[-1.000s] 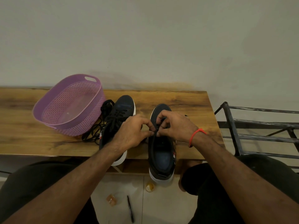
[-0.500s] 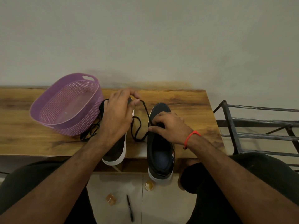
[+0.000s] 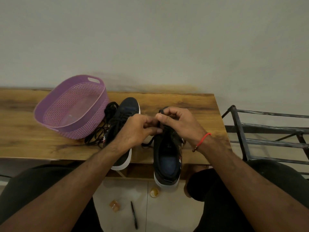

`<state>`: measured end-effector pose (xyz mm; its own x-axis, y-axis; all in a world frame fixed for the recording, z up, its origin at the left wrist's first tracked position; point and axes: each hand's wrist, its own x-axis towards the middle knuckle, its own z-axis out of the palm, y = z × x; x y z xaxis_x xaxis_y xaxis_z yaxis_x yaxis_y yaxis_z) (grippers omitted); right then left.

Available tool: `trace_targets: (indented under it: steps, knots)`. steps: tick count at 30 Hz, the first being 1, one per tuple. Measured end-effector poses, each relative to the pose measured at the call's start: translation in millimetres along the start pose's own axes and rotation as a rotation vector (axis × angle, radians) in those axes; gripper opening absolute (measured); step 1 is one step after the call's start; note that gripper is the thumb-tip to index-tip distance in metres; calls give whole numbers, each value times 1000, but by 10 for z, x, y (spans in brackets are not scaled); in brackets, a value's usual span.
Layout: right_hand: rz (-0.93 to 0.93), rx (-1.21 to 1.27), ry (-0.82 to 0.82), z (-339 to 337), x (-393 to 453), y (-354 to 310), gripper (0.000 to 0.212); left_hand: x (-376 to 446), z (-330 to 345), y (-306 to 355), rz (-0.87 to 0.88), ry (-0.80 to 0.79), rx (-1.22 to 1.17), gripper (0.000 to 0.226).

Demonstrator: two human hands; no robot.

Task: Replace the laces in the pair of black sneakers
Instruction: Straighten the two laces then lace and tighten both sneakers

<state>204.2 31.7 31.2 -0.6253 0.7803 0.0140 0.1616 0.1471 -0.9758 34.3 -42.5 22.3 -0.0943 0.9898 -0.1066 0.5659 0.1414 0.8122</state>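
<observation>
Both hands work over the right sneaker [image 3: 167,158], which lies on the wooden bench [image 3: 192,104] with its heel hanging off the near edge. Left hand [image 3: 133,133]: fingers curled, tips meeting the lace [image 3: 148,143] at the sneaker's eyelet row; looks like a pinch on the lace, exact contact hidden by the knuckles. Right hand [image 3: 180,124]: thumb and fingers curled over the front of that sneaker's tongue, pinching a bit of black lace at the top. A loose lace end trails off the sneaker's left side onto the bench.

Left sneaker [image 3: 127,108] sits just left of the right sneaker, parallel, laced, heel also past the bench edge, partly covered by the left forearm. Pile of loose black laces [image 3: 100,136] lies left of it, touching the purple plastic basket [image 3: 55,104] further left.

Red thread bracelet [image 3: 203,139] on the right wrist. Right of the right sneaker, off the bench: black metal rack [image 3: 267,128]. On the floor below it: a pen [image 3: 134,215] and two small amber bits, too small to identify.
</observation>
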Motion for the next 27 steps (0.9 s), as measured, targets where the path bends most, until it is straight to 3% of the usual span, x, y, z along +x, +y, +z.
trace_targets:
  steps: [4,9,14,16,18,21,23,27]
  knots:
    - [55,-106,8,-53,24,55,14,10,-35,5,69,147,-22,12]
    - [95,-213,-138,-54,29,119,31,64,-128,-16,120,310,-63,14]
    - [63,-774,-264,-16,55,245,26,25,-254,137,295,528,-341,14]
    - [51,-758,-253,-15,51,255,18,17,-292,186,289,588,-400,16]
    - [-9,-645,-179,-11,37,219,10,21,-329,153,146,504,-375,18]
    - [-142,-354,1,-12,41,100,11,27,-329,15,-101,120,-107,9]
    - [-233,-129,74,-28,45,7,5,13,-253,-28,-127,-87,-98,9]
    - [-247,57,139,-54,60,-21,16,-1,-81,51,-70,-119,-273,15]
